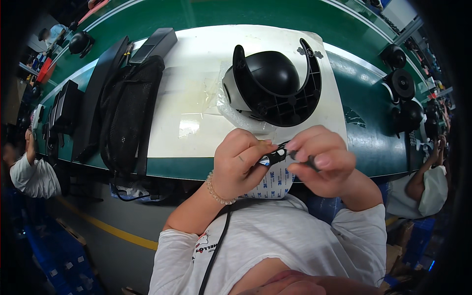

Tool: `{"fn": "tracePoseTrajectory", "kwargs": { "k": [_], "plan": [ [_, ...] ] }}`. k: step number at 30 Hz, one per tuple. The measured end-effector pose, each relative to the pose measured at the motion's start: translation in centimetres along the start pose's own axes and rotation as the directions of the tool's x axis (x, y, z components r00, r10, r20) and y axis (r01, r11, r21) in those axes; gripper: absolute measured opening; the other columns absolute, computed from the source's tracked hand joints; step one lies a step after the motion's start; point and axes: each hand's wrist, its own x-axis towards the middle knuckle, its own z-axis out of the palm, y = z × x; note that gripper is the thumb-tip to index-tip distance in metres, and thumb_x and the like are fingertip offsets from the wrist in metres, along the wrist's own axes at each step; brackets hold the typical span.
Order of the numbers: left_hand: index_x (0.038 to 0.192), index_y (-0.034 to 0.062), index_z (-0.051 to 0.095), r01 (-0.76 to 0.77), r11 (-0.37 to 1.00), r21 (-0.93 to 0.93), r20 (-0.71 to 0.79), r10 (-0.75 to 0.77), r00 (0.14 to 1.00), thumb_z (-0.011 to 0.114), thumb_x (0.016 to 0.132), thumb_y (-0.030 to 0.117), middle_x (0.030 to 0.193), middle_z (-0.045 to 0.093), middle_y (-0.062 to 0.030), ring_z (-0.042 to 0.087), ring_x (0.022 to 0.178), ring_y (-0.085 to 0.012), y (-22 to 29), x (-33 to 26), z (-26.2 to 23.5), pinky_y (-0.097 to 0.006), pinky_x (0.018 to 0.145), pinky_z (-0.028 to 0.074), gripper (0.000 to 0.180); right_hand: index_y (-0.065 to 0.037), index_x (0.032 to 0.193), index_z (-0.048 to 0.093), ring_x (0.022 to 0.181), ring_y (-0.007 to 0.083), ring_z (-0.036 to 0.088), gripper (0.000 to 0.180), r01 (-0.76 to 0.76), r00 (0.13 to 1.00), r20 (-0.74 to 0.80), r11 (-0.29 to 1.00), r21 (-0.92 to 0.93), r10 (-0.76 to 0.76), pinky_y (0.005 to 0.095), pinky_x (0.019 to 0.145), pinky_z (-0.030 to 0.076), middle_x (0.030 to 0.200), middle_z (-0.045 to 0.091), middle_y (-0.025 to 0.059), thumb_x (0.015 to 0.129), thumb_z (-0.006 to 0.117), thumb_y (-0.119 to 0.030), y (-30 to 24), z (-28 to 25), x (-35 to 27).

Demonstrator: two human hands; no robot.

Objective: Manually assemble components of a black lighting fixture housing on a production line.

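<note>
Black part point(278, 156) is up between left grip point(241, 160) and right grip point(322, 161), by the tabletop point(172, 167) edge, not set down. Left grip clasps it; right grip pinches a dark piece point(312, 163) just beside it, blurred. Step in hand: likely fine two-handed work on this part, joining or separating, can't tell which. Next move probably calls for firm left hold, careful right fingertip control. Printed sheet point(275, 183) shows just below the grips; could snag, what holds it is unclear. Beyond: white mat point(187, 93), bearing domed unit point(275, 71) with curved base point(282, 113), bubble wrap point(246, 120) under its near side; these crowd the space straight ahead. Mesh bag point(129, 113) lies left, dark box point(157, 44) past it. More domed units point(404, 84) far right.
</note>
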Motion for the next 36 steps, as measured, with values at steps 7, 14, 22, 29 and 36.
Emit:
{"fn": "tracePoseTrajectory", "kwargs": {
  "k": [7, 14, 22, 29, 36],
  "plan": [
    [0.086, 0.0037, 0.061, -0.042, 0.998, 0.049, -0.027, 0.043, 0.999, 0.063, 0.048, -0.002, 0.077, 0.057, -0.006, 0.052, 0.065, -0.0223, 0.0, 0.0, 0.0, -0.032, 0.057, 0.042, 0.038, -0.01, 0.108, 0.048, 0.083, 0.0226, 0.055, 0.052, 0.055, 0.983, 0.184, 0.988, -0.143, -0.028, 0.031, 0.066, 0.043, 0.094, 0.053, 0.0077, 0.062, 0.065, 0.007, -0.1, 0.1, 0.3],
    [0.083, 0.0037, 0.061, 0.011, 1.0, 0.023, 0.017, -0.011, 1.0, 0.062, 0.05, -0.002, 0.074, 0.057, -0.0054, 0.052, 0.064, -0.0221, 0.1, 0.0, -0.3, -0.032, 0.057, 0.042, 0.034, -0.011, 0.099, 0.054, 0.072, 0.0199, 0.054, 0.036, 0.085, 0.959, 0.283, 0.976, -0.202, -0.025, 0.0288, 0.056, 0.042, 0.087, 0.053, 0.0049, 0.066, 0.065, -0.001, -1.4, -0.2, 1.8],
    [0.083, 0.0036, 0.061, 0.0, 1.0, 0.03, 0.005, 0.0, 1.0, 0.063, 0.051, -0.002, 0.073, 0.056, -0.0057, 0.052, 0.063, -0.0217, 0.0, -0.2, -0.2, -0.031, 0.056, 0.042, 0.033, -0.011, 0.1, 0.054, 0.075, 0.0216, 0.056, 0.034, 0.037, 0.992, 0.127, 0.978, -0.206, -0.011, 0.0302, 0.059, 0.045, 0.092, 0.053, 0.0066, 0.069, 0.064, -0.003, -0.5, 0.9, 0.9],
    [0.082, 0.0038, 0.061, 0.04, 0.999, 0.015, 0.011, -0.04, 0.999, 0.062, 0.052, -0.002, 0.072, 0.056, -0.0058, 0.052, 0.064, -0.022, -0.1, -0.4, -0.3, -0.03, 0.056, 0.043, 0.031, -0.012, 0.101, 0.054, 0.078, 0.0227, 0.055, 0.035, 0.147, 0.907, 0.418, 0.972, -0.181, -0.059, 0.0327, 0.062, 0.046, 0.097, 0.053, 0.0072, 0.068, 0.065, -0.003, -1.6, -0.1, 1.8],
    [0.083, 0.0035, 0.061, 0.033, 0.999, 0.026, 0.025, -0.034, 0.999, 0.062, 0.052, -0.002, 0.072, 0.054, -0.0059, 0.051, 0.063, -0.0218, 0.0, -0.3, -0.2, -0.029, 0.055, 0.042, 0.031, -0.008, 0.107, 0.049, 0.09, 0.0266, 0.053, 0.049, -0.089, 0.978, 0.182, 0.994, -0.07, 0.101, 0.0324, 0.074, 0.046, 0.099, 0.05, 0.0103, 0.063, 0.063, 0.01, -0.4, 0.3, 1.1]
  ]
}}
